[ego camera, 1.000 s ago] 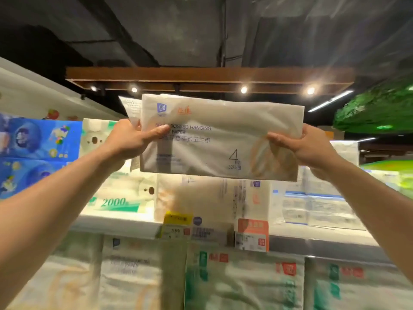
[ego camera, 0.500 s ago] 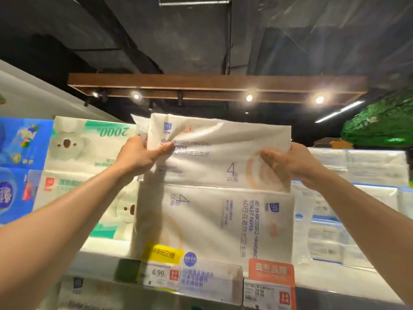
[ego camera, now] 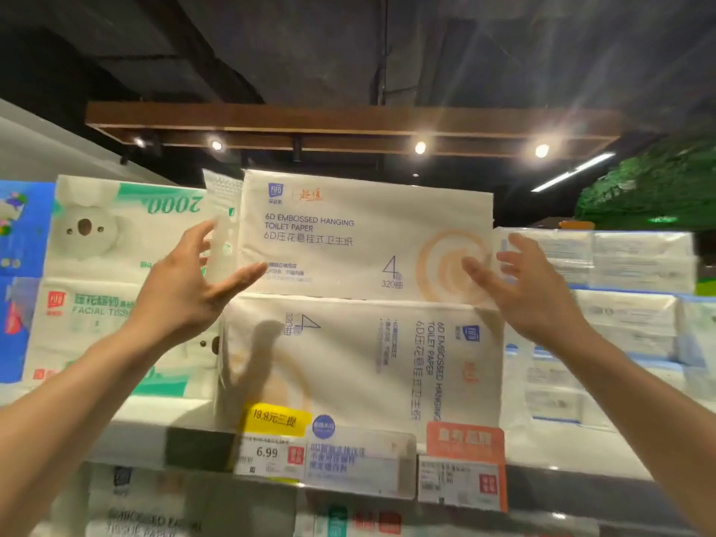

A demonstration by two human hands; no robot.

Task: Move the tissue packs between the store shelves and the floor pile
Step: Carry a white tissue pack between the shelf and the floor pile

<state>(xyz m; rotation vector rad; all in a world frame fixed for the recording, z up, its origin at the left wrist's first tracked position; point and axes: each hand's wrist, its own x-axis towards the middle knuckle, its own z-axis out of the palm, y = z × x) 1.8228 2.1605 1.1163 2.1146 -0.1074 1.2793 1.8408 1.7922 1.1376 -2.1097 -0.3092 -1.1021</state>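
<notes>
1 tissue pack (ego camera: 364,234) lay atop a lower pack (ego camera: 360,362) on the shelf (ego camera: 561,447), between a left stack (ego camera: 116,242) and a right stack (ego camera: 627,265); price tags (ego camera: 267,453) lined the shelf's front edge.

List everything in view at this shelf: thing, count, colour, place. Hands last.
top tissue pack: one, cream, lying on the standing pack
standing pack: one, cream, on the shelf, print sideways
koala packs: two, white and green, stacked to the left
blue packs: at least two, far left
clear-wrapped packs: several, white and blue, right
shelf: one, white, under the packs
price tags: several, yellow, white, blue, orange, on the shelf edge
lower packs: several, pale, blurred, below the shelf
beam: one, brown, overhead
spotlights: four, lit, under the beam
left hand: fingers spread, at the top pack's left end
right hand: fingers spread, at its right end
</notes>
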